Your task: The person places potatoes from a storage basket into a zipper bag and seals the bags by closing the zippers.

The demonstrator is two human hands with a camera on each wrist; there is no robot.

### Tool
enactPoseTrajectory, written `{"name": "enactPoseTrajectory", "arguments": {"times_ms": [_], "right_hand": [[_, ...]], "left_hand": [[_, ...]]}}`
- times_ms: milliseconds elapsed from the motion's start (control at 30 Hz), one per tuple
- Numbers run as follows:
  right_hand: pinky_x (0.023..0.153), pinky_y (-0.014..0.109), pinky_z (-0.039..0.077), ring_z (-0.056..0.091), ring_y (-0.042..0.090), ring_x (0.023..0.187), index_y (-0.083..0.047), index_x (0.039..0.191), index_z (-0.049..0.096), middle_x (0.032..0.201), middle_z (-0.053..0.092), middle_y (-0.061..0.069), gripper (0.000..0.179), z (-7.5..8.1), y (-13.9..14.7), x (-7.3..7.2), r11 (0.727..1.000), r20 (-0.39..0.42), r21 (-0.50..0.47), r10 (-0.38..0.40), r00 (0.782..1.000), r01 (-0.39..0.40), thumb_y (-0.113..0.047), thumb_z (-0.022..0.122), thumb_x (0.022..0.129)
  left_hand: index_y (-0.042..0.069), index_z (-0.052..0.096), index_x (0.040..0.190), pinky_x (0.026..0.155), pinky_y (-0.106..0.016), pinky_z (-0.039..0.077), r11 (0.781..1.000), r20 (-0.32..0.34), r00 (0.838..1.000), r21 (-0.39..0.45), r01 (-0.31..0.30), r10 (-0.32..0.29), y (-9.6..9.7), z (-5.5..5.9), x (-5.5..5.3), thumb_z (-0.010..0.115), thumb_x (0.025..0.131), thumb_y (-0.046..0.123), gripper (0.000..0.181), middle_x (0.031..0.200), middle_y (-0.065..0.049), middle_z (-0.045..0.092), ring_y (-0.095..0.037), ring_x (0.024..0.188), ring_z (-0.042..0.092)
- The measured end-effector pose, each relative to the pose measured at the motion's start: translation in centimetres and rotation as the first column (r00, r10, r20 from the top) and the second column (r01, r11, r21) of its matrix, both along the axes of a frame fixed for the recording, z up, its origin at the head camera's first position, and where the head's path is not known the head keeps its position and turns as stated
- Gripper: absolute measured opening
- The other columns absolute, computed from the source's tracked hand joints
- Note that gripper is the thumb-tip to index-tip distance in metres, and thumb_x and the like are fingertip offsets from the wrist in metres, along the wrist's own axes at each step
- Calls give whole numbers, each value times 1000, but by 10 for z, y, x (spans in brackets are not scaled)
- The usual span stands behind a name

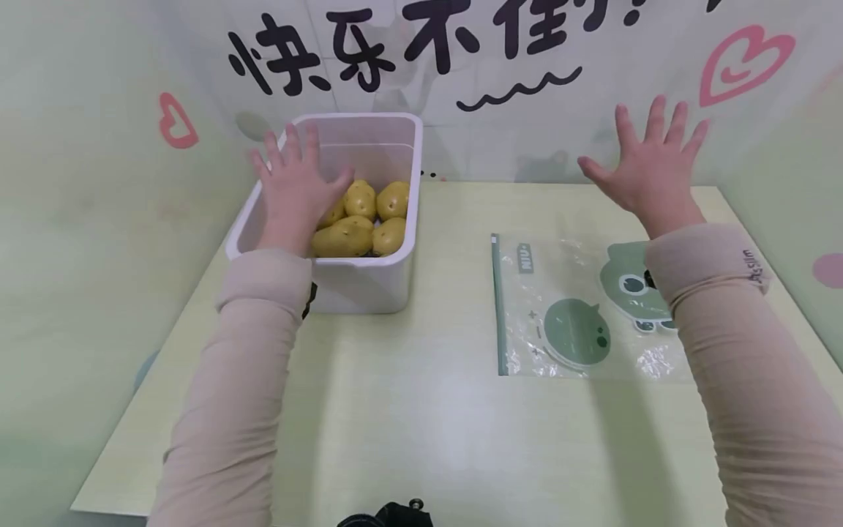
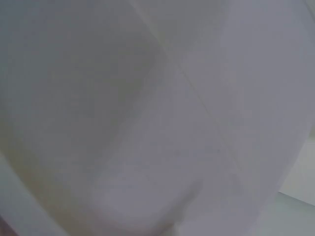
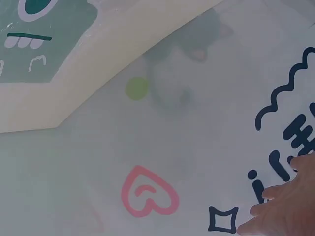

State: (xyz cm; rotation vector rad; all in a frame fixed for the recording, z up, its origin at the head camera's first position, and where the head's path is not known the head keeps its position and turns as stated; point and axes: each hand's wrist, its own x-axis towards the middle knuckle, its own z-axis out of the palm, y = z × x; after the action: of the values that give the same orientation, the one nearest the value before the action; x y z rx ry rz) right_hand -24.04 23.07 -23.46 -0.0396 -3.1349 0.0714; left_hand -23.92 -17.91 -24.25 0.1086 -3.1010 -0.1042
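Observation:
In the head view my left hand (image 1: 293, 194) is raised with its fingers spread, in front of a white plastic bin (image 1: 358, 285) at the back left. Several yellow potatoes (image 1: 345, 236) lie inside the bin, and the hand and wrist hide part of its left side. My right hand (image 1: 652, 168), also spread wide and holding nothing, hovers at the back right. Below it a clear zip bag (image 1: 520, 307) with green cartoon prints lies flat on the table, partly covered by the right sleeve. The right wrist view catches the right hand (image 3: 285, 206) at its lower right corner.
The pale wooden table (image 1: 435, 410) meets a wall sheet (image 1: 474, 146) with black characters and pink hearts at its back edge. A black object (image 1: 402, 514) shows at the bottom of the head view. The left wrist view holds mostly a blurred pale surface (image 2: 162, 118).

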Motion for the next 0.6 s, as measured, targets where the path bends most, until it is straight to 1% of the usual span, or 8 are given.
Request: {"name": "enactPoseTrajectory", "arguments": {"times_ms": [100,233,333,433,600], "right_hand": [[108,71,-11,-20,54,138,-16,151,-11,150,-22,31,88,-7,-10,1,1000,-8,9,27,1000,-27,-68,24,89],[111,69,-7,-13,54,139,-15,152,-5,153,-16,31,85,-19,-27,2,997,-13,6,78,997,-78,-64,28,91],[113,67,-5,-9,54,141,-14,153,-1,154,-10,31,83,-31,-41,6,993,-8,-12,121,993,-121,-60,31,93],[114,65,-2,-5,53,142,-12,153,4,155,-5,32,80,-42,-53,13,986,-2,-39,160,987,-160,-56,35,94],[115,63,5,4,52,142,-7,152,13,154,5,32,78,-63,-64,23,975,8,-84,207,978,-205,-50,42,93]], "left_hand": [[16,-14,151,116,-61,-8,1000,-31,999,15,24,-24,6,1,6,23,93,62,83,158,-16,-14,-43,145,-14],[14,-8,152,117,-60,-2,998,-80,995,17,62,-60,14,-1,16,25,94,59,81,159,-18,-3,-44,146,-4],[14,-7,153,118,-60,1,997,-81,993,18,81,-80,20,-2,25,25,94,58,80,159,-19,3,-44,146,1],[15,-7,153,118,-59,2,995,-67,993,21,94,-92,25,-5,33,24,95,58,79,159,-19,6,-43,146,1],[14,-3,153,119,-56,4,992,-63,990,21,127,-126,32,-12,44,25,94,60,79,158,-19,13,-43,146,5]]}}
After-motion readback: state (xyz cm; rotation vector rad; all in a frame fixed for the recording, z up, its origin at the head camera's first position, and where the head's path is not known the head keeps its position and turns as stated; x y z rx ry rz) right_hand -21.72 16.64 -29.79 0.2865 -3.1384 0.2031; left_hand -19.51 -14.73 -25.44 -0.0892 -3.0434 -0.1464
